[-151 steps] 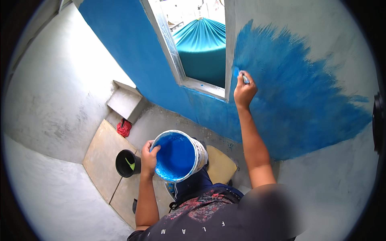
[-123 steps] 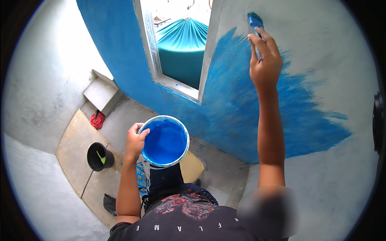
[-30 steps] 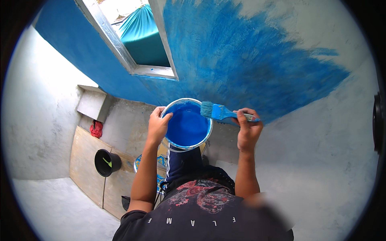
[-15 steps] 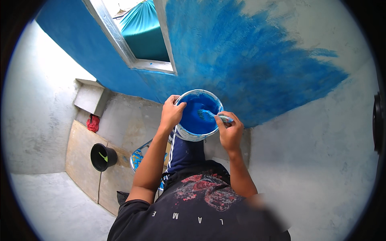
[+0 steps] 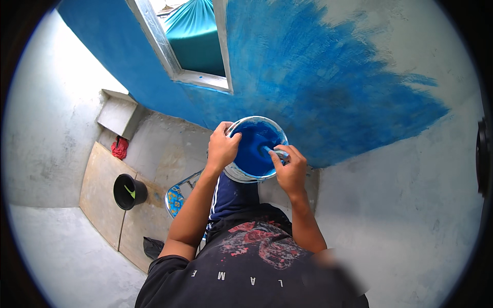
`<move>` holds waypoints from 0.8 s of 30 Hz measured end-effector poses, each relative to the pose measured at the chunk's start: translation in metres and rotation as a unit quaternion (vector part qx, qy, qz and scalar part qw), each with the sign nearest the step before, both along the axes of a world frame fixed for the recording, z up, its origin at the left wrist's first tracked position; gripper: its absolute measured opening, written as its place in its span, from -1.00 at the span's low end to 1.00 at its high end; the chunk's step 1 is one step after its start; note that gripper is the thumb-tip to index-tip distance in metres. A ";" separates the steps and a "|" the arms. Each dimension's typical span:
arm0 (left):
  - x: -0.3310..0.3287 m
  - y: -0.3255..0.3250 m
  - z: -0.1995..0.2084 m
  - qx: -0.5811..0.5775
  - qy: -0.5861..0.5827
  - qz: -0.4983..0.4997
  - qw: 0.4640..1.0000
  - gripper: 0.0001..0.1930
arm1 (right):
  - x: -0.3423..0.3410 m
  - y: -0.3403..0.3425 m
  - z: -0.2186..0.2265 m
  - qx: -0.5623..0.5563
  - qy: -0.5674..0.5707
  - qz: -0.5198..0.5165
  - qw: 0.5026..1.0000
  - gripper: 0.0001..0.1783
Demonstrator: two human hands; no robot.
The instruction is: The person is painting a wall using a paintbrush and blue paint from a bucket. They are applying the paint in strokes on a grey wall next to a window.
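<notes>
My left hand (image 5: 223, 148) grips the left rim of a white, paint-smeared bucket (image 5: 245, 177), thumb over the inside edge. Blue paint (image 5: 250, 146) lies in the bucket and coats its inner wall. Over the right rim, my right hand (image 5: 291, 172) is closed on the handle of a paintbrush (image 5: 281, 153). The brush points down and left into the paint, and its bristles are mostly lost in the blue. The bucket is held above my dark blue trouser leg (image 5: 236, 197).
Ahead stands a partly blue-painted wall (image 5: 328, 97) with a window frame (image 5: 203, 79). A black bucket (image 5: 131, 192) holding a light green tool is on the floor at left. A patterned chair seat (image 5: 175, 200), red cloth (image 5: 119, 148) and concrete block (image 5: 118, 115) are nearby.
The brush has gone lower into the paint, with its bristles now less visible. My right hand has shifted slightly left and down. The surroundings have moved a little in view.
</notes>
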State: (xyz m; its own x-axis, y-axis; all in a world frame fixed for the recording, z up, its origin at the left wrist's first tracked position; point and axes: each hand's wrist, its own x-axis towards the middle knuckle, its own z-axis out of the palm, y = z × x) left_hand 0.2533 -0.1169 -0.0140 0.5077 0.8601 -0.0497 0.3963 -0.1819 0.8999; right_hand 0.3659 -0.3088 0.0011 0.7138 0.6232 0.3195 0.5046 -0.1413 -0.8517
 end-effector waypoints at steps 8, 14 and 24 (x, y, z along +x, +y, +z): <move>-0.004 -0.001 0.004 0.001 0.003 0.006 1.000 -0.60 | -0.003 0.005 -0.011 -0.022 -0.048 -0.011 0.999 -0.84; 0.001 -0.006 0.007 0.006 0.020 -0.006 1.000 -0.59 | -0.003 -0.001 -0.016 -0.019 -0.057 -0.023 0.998 -0.84; 0.010 -0.011 0.004 0.001 0.024 -0.030 0.999 -0.61 | -0.004 -0.020 -0.042 0.154 0.037 -0.088 0.983 -0.90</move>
State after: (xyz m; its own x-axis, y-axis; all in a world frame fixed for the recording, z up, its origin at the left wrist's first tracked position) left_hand 0.2633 -0.1280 -0.0100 0.5553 0.8285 -0.0723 0.4267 -0.2091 0.8799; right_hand 0.3618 -0.3283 -0.0414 0.8304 0.3696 0.4170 0.4301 0.0506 -0.9014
